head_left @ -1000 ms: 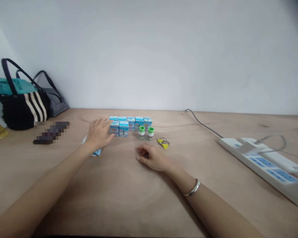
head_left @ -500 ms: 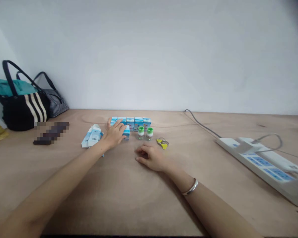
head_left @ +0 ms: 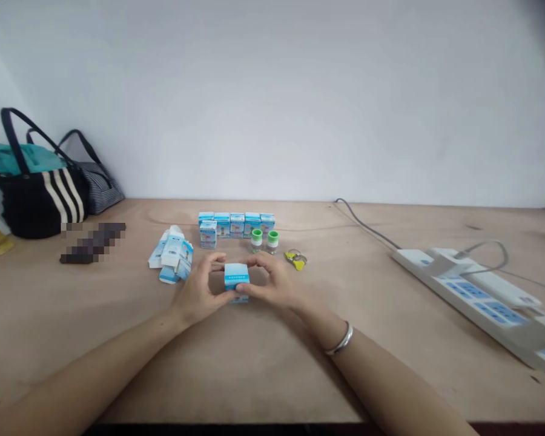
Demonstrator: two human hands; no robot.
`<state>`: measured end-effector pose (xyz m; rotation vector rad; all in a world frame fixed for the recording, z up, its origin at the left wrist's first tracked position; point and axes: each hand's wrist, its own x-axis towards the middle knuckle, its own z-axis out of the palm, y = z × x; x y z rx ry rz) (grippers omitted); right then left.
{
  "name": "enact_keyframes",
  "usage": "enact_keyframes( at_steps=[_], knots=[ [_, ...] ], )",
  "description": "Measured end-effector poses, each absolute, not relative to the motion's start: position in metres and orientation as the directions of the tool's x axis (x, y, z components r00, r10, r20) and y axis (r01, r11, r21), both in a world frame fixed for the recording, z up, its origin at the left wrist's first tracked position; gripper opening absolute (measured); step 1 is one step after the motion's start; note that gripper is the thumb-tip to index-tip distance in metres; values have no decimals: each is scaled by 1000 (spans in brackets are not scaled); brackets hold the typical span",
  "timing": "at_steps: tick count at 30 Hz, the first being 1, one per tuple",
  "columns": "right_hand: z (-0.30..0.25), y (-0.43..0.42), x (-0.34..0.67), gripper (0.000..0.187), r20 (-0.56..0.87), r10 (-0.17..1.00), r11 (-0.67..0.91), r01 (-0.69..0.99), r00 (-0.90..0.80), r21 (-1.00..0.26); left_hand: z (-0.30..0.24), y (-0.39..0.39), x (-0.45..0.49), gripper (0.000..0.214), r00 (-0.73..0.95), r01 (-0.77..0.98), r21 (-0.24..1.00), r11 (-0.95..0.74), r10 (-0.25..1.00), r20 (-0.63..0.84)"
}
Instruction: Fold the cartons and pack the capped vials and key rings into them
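Note:
A small blue-and-white box (head_left: pixel 236 279) is held just above the wooden table (head_left: pixel 263 363), gripped from both sides. My left hand (head_left: pixel 200 289) curls round its left side and my right hand (head_left: pixel 272 284) round its right side. Behind them stands a row of several like boxes (head_left: pixel 236 224), with one more box (head_left: pixel 208 234) in front of the row's left end. Two small bottles with green caps (head_left: pixel 264 240) stand right of that. A loose heap of flattened boxes (head_left: pixel 171 254) lies left of my hands.
A yellow key fob on a ring (head_left: pixel 296 260) lies right of the bottles. A white power strip (head_left: pixel 481 297) with its cable runs along the right. Two bags (head_left: pixel 45 181) stand at the far left by the wall, a dark blurred object (head_left: pixel 93 242) before them.
My left hand took a box from the front of the row and brought it toward me. My right hand rose from the table and closed on the box's other side.

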<state>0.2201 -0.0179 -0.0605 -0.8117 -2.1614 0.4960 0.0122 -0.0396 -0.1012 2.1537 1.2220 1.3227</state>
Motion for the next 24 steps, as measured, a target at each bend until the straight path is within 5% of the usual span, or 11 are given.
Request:
enact_keyframes(
  at_steps=[4, 7, 11, 14, 18, 20, 24],
  knots=[
    [-52, -23, 216, 26, 498, 722, 690, 444, -481, -572, -108, -41, 12, 77, 161, 459, 688, -562, 814, 558],
    [-50, -22, 211, 28, 446, 809, 584, 437, -384, -684, -109, -43, 13, 81, 173, 419, 706, -572, 813, 556],
    [-60, -12, 203, 35, 250, 936, 315, 271, -249, -910, -105, -45, 12, 74, 239, 377, 708, -598, 801, 549],
    [-70, -4, 203, 33, 208, 963, 233, 137, -172, -963, -100, -45, 12, 67, 298, 369, 730, -576, 817, 494],
    [-64, -9, 211, 23, 600, 799, 584, 278, -31, -763, -98, -43, 12, 68, 320, 323, 806, -497, 858, 401],
    [-55, -17, 216, 15, 737, 634, 762, 355, -235, -542, -98, -43, 13, 69, 331, 255, 848, -465, 866, 376],
    [-41, -28, 220, 19, 657, 456, 887, 364, -601, -283, -97, -43, 13, 70, 323, 183, 886, -425, 878, 354]
  ],
)
